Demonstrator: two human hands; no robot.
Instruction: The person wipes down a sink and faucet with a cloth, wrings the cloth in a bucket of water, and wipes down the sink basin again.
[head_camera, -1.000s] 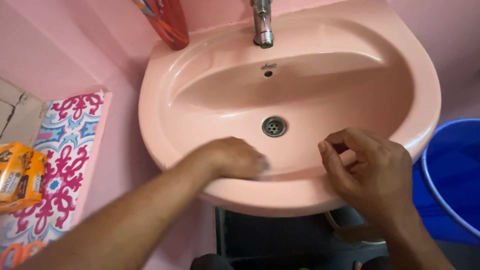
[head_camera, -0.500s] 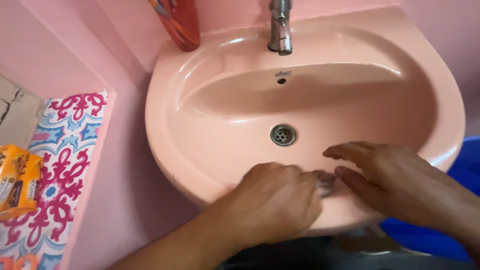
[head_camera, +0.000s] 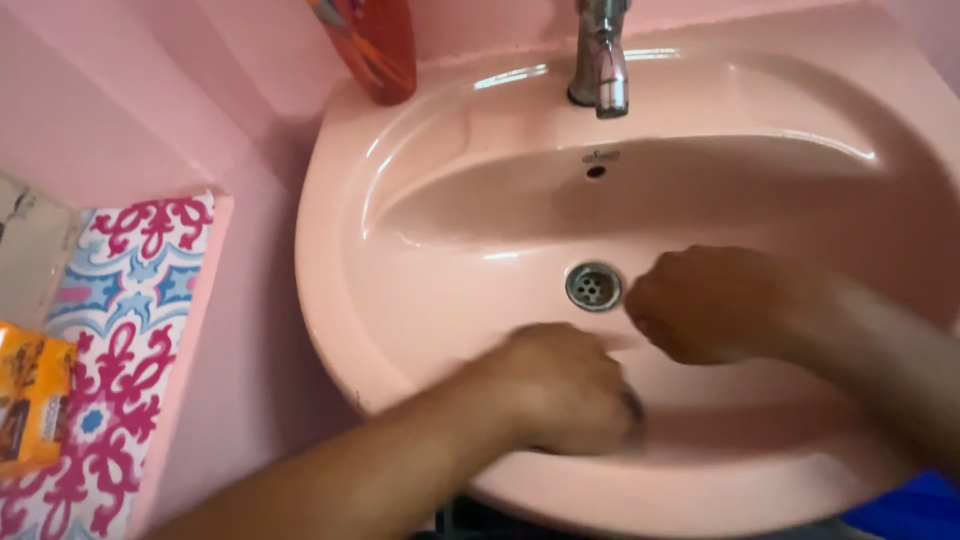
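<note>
A pink washbasin (head_camera: 335, 300) fills the view, with a metal drain (head_camera: 593, 286) in its middle. My left hand (head_camera: 565, 385) lies low in the front of the bowl, fingers curled down on a small dark grey pad (head_camera: 633, 405) that only peeks out at the fingertips. My right hand (head_camera: 705, 300) is curled into a loose fist just right of the drain, a little above the left hand; nothing shows in it. The two hands are close but apart.
A chrome tap (head_camera: 603, 60) stands at the back of the basin, a red bottle (head_camera: 375, 45) on its back left corner. At left, a ledge with a pink and blue patterned covering (head_camera: 120, 330) bears an orange packet (head_camera: 30, 410). A blue tub (head_camera: 910, 505) shows at bottom right.
My left hand has slid from the basin's front rim to the right and into the bowl. My right hand has moved in from the rim to beside the drain and curled shut. The view has shifted closer.
</note>
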